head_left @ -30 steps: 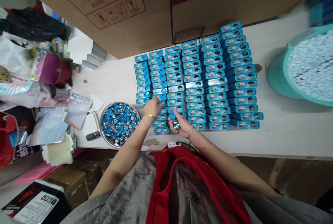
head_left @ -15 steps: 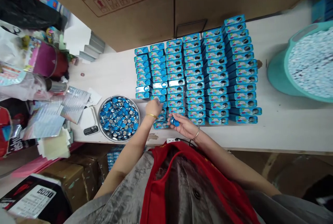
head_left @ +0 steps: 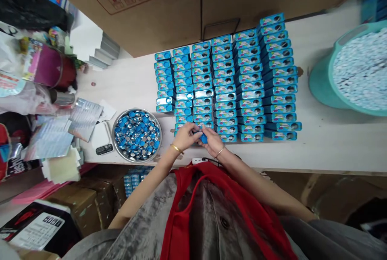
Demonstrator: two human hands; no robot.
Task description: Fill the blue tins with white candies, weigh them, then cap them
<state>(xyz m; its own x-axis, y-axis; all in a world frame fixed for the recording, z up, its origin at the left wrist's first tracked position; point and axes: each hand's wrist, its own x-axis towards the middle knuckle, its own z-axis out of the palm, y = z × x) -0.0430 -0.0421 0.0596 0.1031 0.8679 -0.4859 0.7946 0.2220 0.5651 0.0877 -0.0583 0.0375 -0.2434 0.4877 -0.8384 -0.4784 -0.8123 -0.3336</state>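
My left hand [head_left: 186, 136] and my right hand [head_left: 214, 143] meet over the front of the rows of tins. Small round blue caps [head_left: 204, 138] with metal rims sit in the closed fingers of my right hand. The left fingertips pinch at these caps, partly hiding them. Narrow blue printed tins [head_left: 226, 97] stand in several columns. Those in the left columns show blue rounds at their right ends, while those farther right show dark round openings. A metal bowl [head_left: 161, 136] full of similar caps stands left of my hands.
A teal tub [head_left: 321, 86] of pale blue-white pieces stands at the right. Large cardboard boxes [head_left: 169, 22] border the back. Left of the bowl are a small white scale [head_left: 102, 135], papers [head_left: 87, 117] and a purple bucket [head_left: 50, 66]. A white power strip [head_left: 198, 160] lies near the table's front edge.
My left hand has come off a tin in the second column and moved right and toward me, to the caps in my right hand. The right hand has stayed nearly in place.
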